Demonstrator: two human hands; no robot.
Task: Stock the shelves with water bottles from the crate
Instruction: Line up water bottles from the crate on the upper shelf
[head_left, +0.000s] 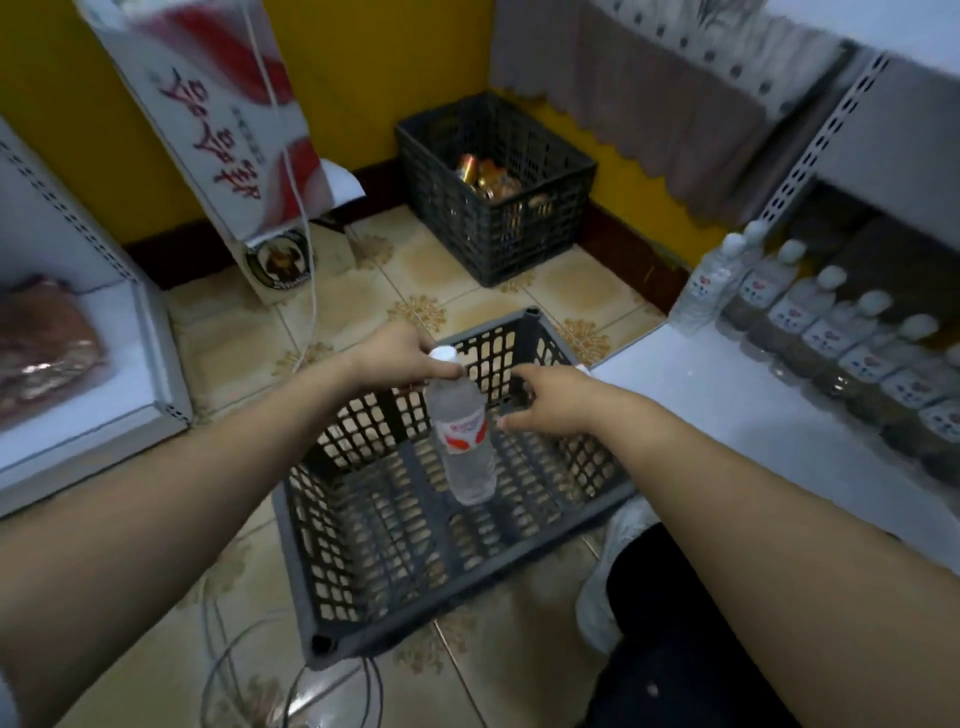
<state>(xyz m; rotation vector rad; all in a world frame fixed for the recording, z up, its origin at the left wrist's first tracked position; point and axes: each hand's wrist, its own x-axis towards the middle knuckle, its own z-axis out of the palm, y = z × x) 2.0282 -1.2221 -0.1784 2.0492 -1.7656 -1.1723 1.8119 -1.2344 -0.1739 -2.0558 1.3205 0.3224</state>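
Over tiled floor (415, 270), left hand (402, 358) pinches bottle (462, 436) (crate (519, 551) apparently otherwise empty).

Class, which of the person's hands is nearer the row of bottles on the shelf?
Right. The right hand reaches over the crate, closer to the shelved bottles; the left hand holds a bottle farther away.

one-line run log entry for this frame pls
left hand: holds water bottle by neck, over crate | right hand: reaching toward bottle, no grip | crate: otherwise empty | shelf: bottle row stocked
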